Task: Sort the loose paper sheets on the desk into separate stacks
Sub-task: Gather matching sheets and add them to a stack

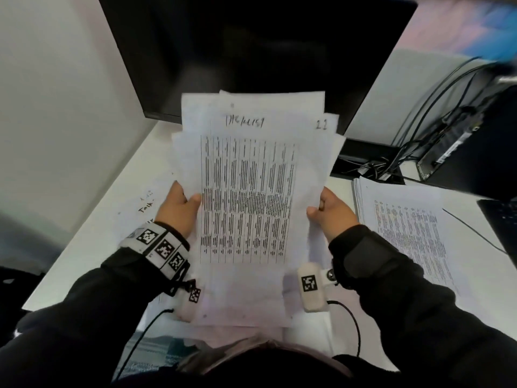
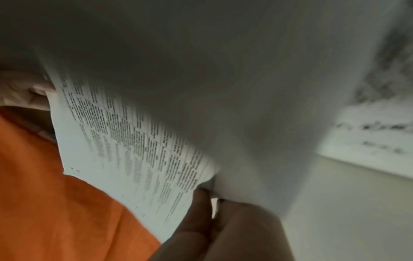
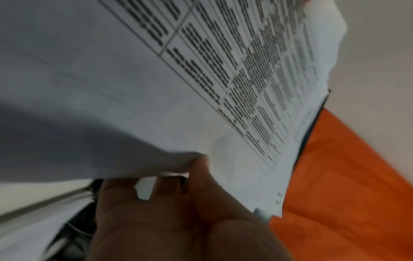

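I hold a loose bundle of printed sheets [image 1: 246, 191] up in front of me, above the white desk [image 1: 92, 239]. The top sheet carries a dense table and handwriting near its upper edge. My left hand [image 1: 179, 208] grips the bundle's left edge, thumb on top. My right hand [image 1: 330, 211] grips the right edge, also with the thumb on top. The left wrist view shows fingers [image 2: 201, 208] pinching the sheets [image 2: 134, 137] from below. In the right wrist view fingers [image 3: 196, 176] clamp the printed sheets [image 3: 201, 88]. A separate stack of printed sheets [image 1: 405, 228] lies on the desk at the right.
A dark monitor [image 1: 251, 46] stands right behind the held bundle. Cables and a black device [image 1: 436, 147] crowd the back right. A dark keyboard corner [image 1: 500, 219] sits at the far right. A white wall [image 1: 56, 93] borders the desk on the left, where a sheet with handwriting [image 1: 145, 203] lies.
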Demonstrator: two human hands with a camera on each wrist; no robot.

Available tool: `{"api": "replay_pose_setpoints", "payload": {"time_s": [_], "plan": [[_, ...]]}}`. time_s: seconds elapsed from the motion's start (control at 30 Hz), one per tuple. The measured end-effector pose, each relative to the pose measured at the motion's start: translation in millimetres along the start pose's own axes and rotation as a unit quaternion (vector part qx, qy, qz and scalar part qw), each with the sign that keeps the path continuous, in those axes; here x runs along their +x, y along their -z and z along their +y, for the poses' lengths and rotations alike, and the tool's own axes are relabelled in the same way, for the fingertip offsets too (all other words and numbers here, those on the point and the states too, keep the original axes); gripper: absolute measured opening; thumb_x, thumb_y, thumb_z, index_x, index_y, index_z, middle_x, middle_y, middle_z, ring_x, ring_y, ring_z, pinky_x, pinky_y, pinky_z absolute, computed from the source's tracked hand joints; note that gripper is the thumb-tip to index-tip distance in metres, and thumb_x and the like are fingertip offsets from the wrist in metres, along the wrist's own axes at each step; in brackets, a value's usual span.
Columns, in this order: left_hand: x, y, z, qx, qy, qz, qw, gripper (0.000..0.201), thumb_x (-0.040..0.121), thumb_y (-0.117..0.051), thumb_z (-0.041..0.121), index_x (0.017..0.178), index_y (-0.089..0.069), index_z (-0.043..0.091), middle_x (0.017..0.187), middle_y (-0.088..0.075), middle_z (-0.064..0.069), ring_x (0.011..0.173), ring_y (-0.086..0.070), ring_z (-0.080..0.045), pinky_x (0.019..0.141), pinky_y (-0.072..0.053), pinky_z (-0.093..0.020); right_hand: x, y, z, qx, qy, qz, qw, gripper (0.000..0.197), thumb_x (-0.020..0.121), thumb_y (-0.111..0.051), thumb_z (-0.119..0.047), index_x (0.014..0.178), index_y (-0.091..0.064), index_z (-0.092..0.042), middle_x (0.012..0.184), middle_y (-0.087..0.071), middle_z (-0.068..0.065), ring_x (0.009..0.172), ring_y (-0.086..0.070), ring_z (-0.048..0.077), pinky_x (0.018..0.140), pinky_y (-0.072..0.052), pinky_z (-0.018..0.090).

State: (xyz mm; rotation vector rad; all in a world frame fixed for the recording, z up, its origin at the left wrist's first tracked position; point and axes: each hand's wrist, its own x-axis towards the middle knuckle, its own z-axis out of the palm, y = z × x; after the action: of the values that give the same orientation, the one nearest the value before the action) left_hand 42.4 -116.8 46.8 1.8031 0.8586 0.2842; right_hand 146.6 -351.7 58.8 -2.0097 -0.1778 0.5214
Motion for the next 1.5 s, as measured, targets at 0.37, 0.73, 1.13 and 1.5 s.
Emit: {"api": "replay_pose_setpoints", "payload": {"time_s": [0.37,0.73,1.13,1.5], "plan": [[-8,16,52,-0.063,-0.219,-0.004,0.974,0.043,0.095,-0.046,0.018,0.137,-0.037,0.014,0.111,-0.055,0.018,0.112,-0.050,-0.005,0.096,-0.038,-0.007,-19,11,-51,0.051,0.158,0.094,0.982,0.026,0.097,-0.041,-0.003,0.119,-0.048,-0.015,0.108,-0.054,-0.014,0.099,-0.051,-0.004,0.088,-0.040,0.013],[-44,11,89,-0.110,-0.290,0.082,0.947,0.020,0.099,-0.037,0.018,0.118,-0.037,0.023,0.100,-0.054,0.021,0.086,-0.052,0.022,0.068,-0.042,0.003,-32,-6,-61,0.131,0.225,0.141,0.955,0.035,0.096,-0.042,-0.008,0.128,-0.045,-0.022,0.119,-0.057,-0.012,0.112,-0.053,0.000,0.103,-0.041,0.019],[-26,21,75,-0.142,-0.227,0.011,0.963,0.044,0.089,-0.058,0.020,0.126,-0.033,0.019,0.111,-0.059,0.014,0.101,-0.058,0.007,0.085,-0.050,-0.018,-27,8,-99,0.128,0.285,0.184,0.932,0.045,0.092,-0.054,-0.008,0.126,-0.028,-0.022,0.120,-0.049,-0.004,0.095,-0.055,-0.010,0.081,-0.044,0.002],[-9,15,47,-0.106,-0.172,-0.006,0.979,0.045,0.087,-0.060,0.025,0.130,-0.044,0.026,0.117,-0.063,0.008,0.109,-0.059,-0.012,0.091,-0.049,-0.035,-13,16,-117,-0.114,0.379,0.185,0.899,0.045,0.090,-0.055,-0.011,0.132,-0.050,-0.027,0.111,-0.036,0.001,0.098,-0.031,-0.012,0.086,-0.023,-0.009]]}}
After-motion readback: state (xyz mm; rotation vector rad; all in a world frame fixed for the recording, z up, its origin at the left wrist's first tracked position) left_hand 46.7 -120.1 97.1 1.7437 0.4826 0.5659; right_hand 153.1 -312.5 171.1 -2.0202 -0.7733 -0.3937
